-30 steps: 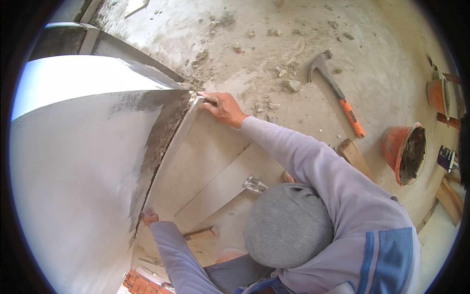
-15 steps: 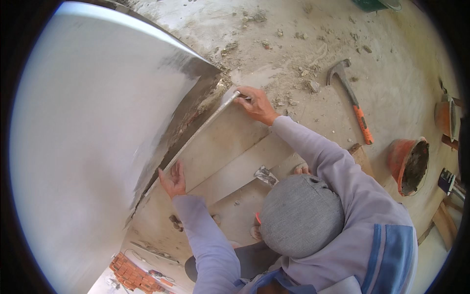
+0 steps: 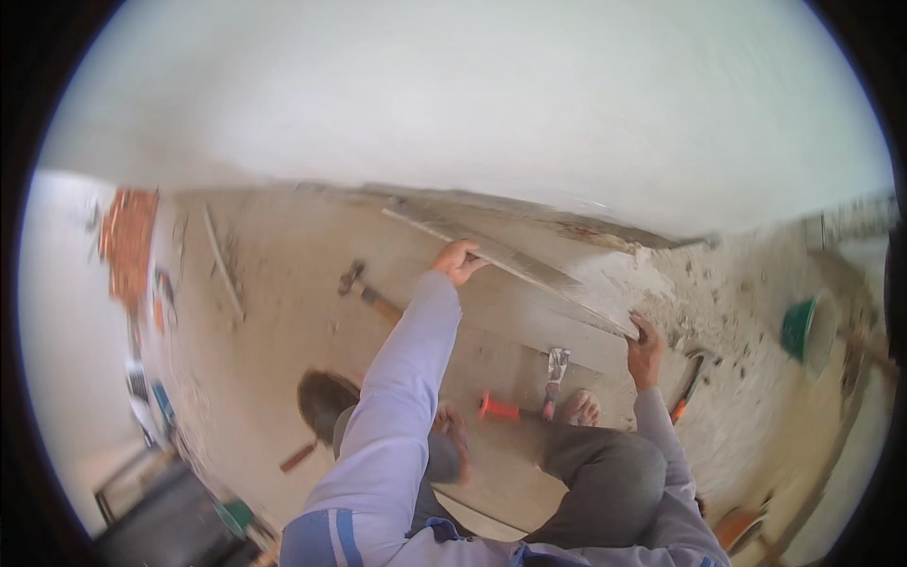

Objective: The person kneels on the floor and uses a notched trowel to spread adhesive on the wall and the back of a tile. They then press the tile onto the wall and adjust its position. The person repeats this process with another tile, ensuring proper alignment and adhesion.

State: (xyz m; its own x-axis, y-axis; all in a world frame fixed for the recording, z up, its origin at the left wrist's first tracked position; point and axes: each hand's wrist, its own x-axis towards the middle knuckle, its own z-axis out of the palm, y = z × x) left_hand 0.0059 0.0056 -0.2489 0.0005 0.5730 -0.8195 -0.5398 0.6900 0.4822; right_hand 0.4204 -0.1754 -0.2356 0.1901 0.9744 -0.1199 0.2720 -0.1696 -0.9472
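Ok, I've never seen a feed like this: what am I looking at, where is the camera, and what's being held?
There is no machine here. A person works with bare hands, and the single round, bent picture comes from a wide camera on their head, looking down.

The left hand has its grip closed on the upper edge of a long pale tile, which is tilted up beside the white wall. The right hand is at the tile's lower corner; its grip is too blurred to judge.

On the dusty floor lie a hammer, a red-handled chisel, a small trowel and a green bucket.
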